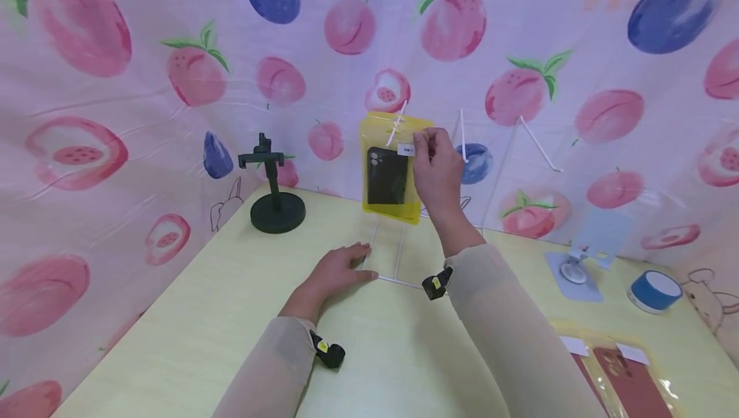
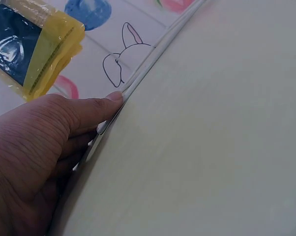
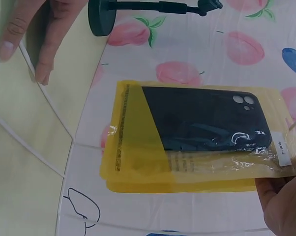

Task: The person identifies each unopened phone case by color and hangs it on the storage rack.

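A yellow clear-fronted pouch (image 1: 392, 209) with a black phone case (image 1: 387, 177) inside hangs upright at a white hook (image 1: 396, 128) of a wire rack (image 1: 398, 281). My right hand (image 1: 439, 171) pinches the pouch's upper right edge, beside its small white label (image 3: 281, 150). A second yellow edge shows behind it in the right wrist view, perhaps another pouch. Low on the left, my left hand (image 1: 335, 270) rests on the rack's base, its fingers extended. The thumb lies along the white wire in the left wrist view, with the other fingers partly hidden.
Two bare hooks, a middle one (image 1: 463, 136) and a right one (image 1: 541, 144), jut out. A black phone stand (image 1: 277, 211) is at the back left. To the right are a light-blue stand (image 1: 577, 286), a blue round item (image 1: 655, 291) and pouches with red phone cases (image 1: 632, 383).
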`<state>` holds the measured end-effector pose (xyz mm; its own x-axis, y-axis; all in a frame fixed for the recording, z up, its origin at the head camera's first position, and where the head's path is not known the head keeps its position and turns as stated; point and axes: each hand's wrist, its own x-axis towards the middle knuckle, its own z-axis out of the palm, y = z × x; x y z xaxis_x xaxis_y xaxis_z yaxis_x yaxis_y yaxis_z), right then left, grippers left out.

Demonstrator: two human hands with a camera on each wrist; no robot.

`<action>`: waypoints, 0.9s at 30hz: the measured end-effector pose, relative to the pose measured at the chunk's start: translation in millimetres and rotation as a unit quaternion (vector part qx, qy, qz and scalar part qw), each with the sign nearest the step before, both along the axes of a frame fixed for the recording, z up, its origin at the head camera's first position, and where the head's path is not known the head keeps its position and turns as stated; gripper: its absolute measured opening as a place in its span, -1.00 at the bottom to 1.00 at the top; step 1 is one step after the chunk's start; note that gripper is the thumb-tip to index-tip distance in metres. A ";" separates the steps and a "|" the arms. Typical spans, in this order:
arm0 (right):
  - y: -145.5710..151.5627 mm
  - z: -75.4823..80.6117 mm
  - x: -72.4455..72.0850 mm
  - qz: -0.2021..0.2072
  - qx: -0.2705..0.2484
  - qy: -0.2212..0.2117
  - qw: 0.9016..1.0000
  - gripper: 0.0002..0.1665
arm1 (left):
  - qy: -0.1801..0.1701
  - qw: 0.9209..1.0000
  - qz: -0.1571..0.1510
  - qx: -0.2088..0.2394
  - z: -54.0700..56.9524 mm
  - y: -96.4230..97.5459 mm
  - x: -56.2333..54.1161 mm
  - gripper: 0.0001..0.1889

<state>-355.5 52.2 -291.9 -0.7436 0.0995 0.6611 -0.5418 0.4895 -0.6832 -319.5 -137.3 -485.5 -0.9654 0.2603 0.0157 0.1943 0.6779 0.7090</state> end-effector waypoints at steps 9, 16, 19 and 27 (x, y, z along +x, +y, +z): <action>21.8 -18.7 10.5 0.026 -0.037 -0.100 0.994 -0.34 | 0.011 1.000 -0.007 -0.011 -0.4 0.4 -0.3 -0.29; 46.8 -41.1 18.5 0.038 -0.051 -0.114 0.991 -0.19 | 0.012 1.000 -0.007 -0.016 1.0 -0.9 -1.0 -0.29; 57.5 -44.9 21.3 0.046 -0.049 -0.113 0.991 -0.17 | 0.012 1.000 -0.005 -0.016 0.8 -1.1 -1.1 -0.29; 82.7 -46.8 26.8 0.052 -0.063 -0.104 0.991 -0.30 | 0.007 1.000 -0.003 -0.008 2.2 0.2 0.1 -0.28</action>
